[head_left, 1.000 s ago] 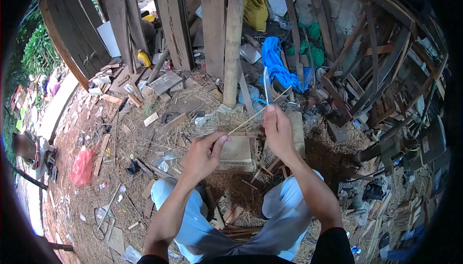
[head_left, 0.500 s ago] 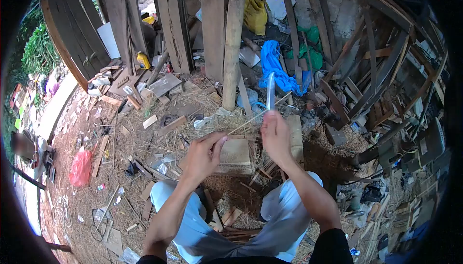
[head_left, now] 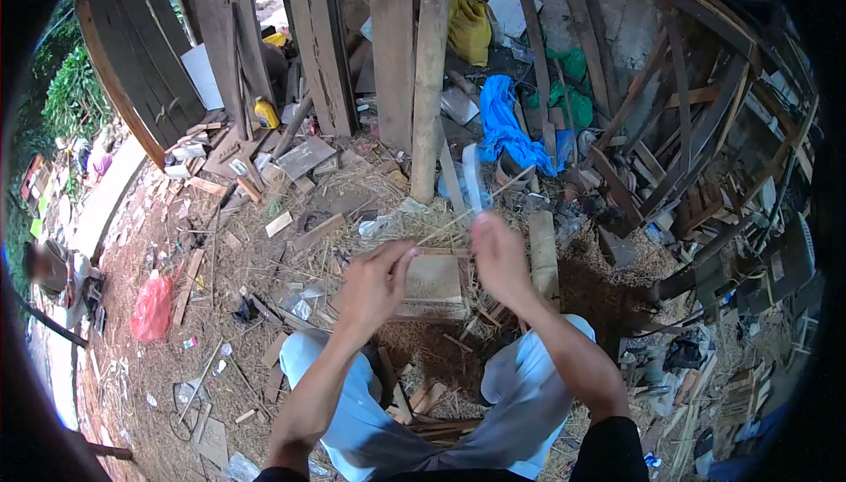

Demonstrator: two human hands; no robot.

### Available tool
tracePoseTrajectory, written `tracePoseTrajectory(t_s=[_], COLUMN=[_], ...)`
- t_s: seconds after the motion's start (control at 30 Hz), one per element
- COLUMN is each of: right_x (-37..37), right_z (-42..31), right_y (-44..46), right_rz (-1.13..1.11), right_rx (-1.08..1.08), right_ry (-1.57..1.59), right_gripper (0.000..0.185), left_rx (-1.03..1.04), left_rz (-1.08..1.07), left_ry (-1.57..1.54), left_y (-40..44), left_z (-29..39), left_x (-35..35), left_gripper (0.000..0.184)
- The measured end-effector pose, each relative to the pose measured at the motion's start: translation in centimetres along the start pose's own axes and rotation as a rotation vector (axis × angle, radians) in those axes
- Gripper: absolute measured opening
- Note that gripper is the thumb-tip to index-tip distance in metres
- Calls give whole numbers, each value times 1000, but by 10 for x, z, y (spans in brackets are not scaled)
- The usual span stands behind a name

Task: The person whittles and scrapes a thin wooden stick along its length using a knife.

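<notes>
My left hand (head_left: 374, 284) is closed in a pinch on one end of a thin stick (head_left: 448, 227), which slants up and to the right. My right hand (head_left: 502, 262) is wrapped round the handle of a knife (head_left: 474, 184); the handle itself is hidden in the fist. The blade points away from me, tilts a little left and is blurred. It crosses the stick near its middle, and whether the two touch I cannot tell. Below both hands lies a flat wooden block (head_left: 429, 281) between my knees. To its right is a thick bamboo piece (head_left: 543, 253).
A bamboo post (head_left: 429, 85) stands just ahead, with tall planks (head_left: 317, 50) behind it. Blue plastic (head_left: 504, 125) lies beyond the knife. Leaning timber (head_left: 687, 112) fills the right. A red plastic bag (head_left: 152, 307) and a seated person (head_left: 55, 272) are at the left. Wood scraps litter the ground.
The knife has moved left and toward me along the stick, its blade now leaning left. My right hand has dropped slightly; my left hand keeps its pinch on the stick.
</notes>
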State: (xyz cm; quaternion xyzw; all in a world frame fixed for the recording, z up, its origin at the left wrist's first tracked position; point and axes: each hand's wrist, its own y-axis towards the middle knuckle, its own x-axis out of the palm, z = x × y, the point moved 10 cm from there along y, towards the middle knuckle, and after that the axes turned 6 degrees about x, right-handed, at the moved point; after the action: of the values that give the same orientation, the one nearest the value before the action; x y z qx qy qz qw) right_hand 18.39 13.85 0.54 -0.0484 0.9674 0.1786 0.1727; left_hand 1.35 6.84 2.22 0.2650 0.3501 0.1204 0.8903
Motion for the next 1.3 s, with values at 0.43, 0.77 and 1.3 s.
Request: tracePoseTrajectory(t_s=[0.43, 0.77, 1.3], right_x=[40, 17, 10], right_z=[-6, 1, -8], right_y=[-18, -4, 1], right_rz=[-333, -121, -129], right_rx=[155, 142, 71], right_ry=[-193, -58, -103], right_gripper=[20, 22, 26], left_rx=[-37, 12, -74], left_rz=[-46, 38, -64], left_ry=[-7, -32, -67], left_y=[4, 5, 0], left_z=[2, 5, -8], left_x=[14, 2, 14], left_gripper=[15, 12, 15])
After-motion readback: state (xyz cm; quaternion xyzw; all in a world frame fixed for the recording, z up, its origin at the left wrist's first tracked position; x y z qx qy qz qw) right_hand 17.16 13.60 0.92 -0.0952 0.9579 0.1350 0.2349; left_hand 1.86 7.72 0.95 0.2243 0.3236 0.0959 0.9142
